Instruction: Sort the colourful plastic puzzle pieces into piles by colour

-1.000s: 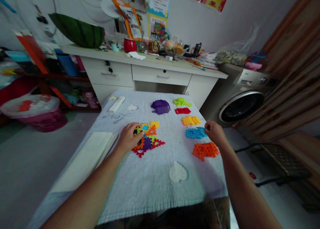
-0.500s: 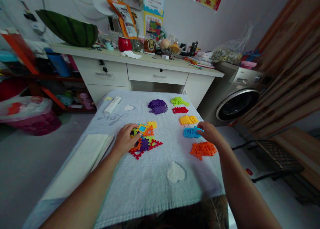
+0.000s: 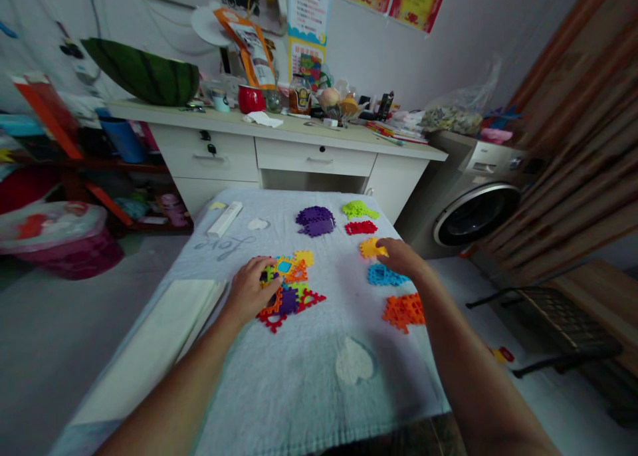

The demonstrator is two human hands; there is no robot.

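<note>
My left hand curls round the left edge of a joined group of multicoloured interlocking plastic tiles, its thumb and fingers resting on them. Orange, purple, red, green and yellow parts show there, with a blue centre in one tile. At the right, my right hand has its fingers drawn together on the pile of yellow tiles, covering the pile's right side. Just below that hand lies a pile of blue tiles. Nearer to me are orange tiles, partly behind my right forearm.
Purple tiles, green tiles and red tiles lie at the far part of the cloth-covered table. A white box and a folded white cloth are on the left. Behind stands a white desk.
My right hand has moved from the blue tiles up and left to the yellow ones. My left hand stays on the joined tiles. The view has tilted slightly upward.
</note>
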